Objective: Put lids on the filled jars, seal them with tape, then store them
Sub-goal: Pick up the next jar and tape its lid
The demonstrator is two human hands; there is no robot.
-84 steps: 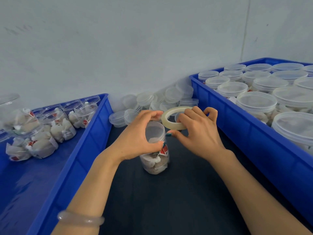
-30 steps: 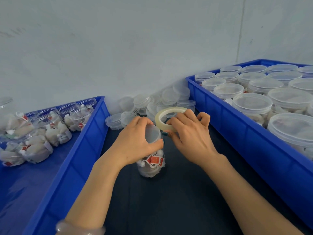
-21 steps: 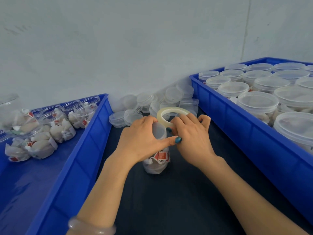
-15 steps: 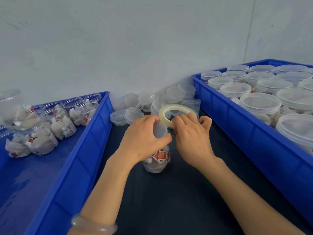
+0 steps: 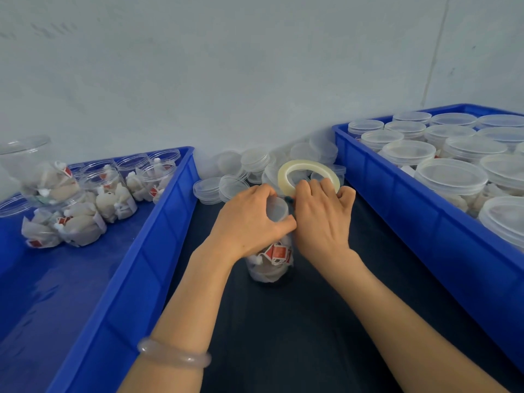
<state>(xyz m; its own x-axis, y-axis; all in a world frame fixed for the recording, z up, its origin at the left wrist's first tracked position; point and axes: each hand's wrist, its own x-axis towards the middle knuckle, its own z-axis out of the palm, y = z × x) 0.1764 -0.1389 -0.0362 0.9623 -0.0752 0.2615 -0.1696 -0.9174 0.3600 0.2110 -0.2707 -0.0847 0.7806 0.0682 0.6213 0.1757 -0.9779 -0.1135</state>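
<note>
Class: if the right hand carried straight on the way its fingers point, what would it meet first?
Most likely the loose lids heaped just beyond the tape roll that the right hand holds; depth is unclear.

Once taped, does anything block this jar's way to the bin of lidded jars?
Nothing visible: bare mat lies between the jar and the right bin; only the bin's near wall must be lifted over.

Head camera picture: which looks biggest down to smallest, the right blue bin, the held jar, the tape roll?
1. The right blue bin, by far.
2. The jar and tape roll look close: jar taller but partly hidden by the left hand, tape roll wider. Unranked.
</note>
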